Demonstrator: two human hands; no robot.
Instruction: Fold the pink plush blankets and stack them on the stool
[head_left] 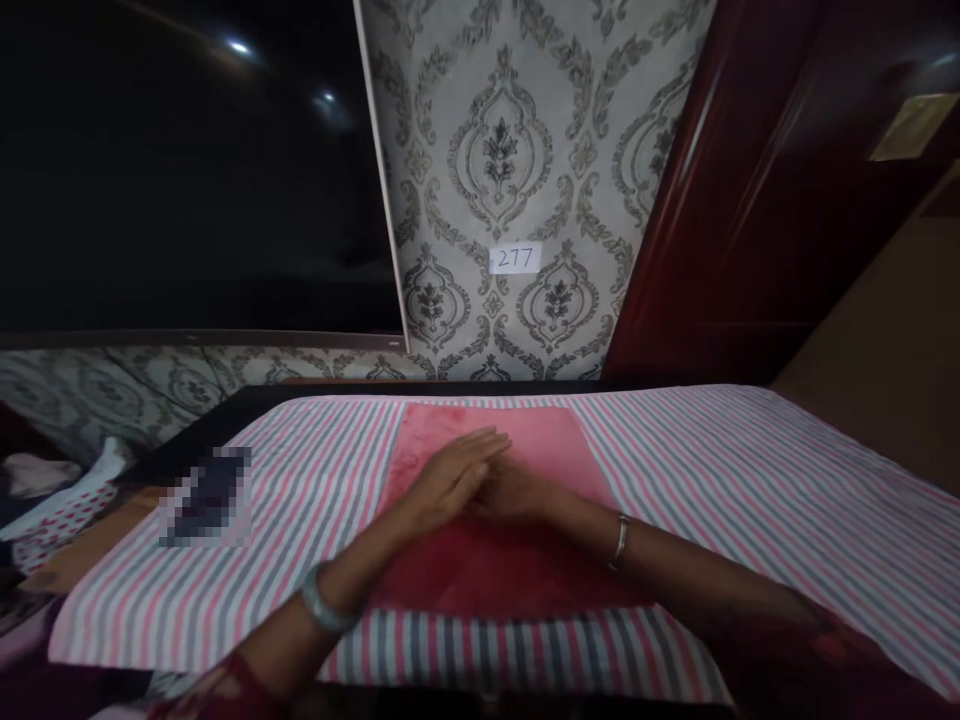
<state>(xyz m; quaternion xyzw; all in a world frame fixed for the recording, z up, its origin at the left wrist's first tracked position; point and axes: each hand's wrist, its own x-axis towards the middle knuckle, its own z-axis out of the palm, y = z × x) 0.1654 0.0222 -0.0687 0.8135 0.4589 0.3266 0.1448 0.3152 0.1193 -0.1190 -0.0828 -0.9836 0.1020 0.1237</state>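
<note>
A pink-to-red cloth, plush-looking and roughly square, lies flat on a striped tablecloth in front of me. Above its middle my two hands meet. The fingers of my left hand are stretched out and point to the upper right, with nothing seen in them. My right hand comes in from the right and touches the left one. Its fingers are mostly hidden and blurred behind the left hand. Whether either palm presses on the cloth I cannot tell.
A dark blurred-out item lies at the tablecloth's left. Fabrics are heaped beyond the left edge. At the back are a large television, patterned wallpaper with a label reading 277, and a dark red wooden panel.
</note>
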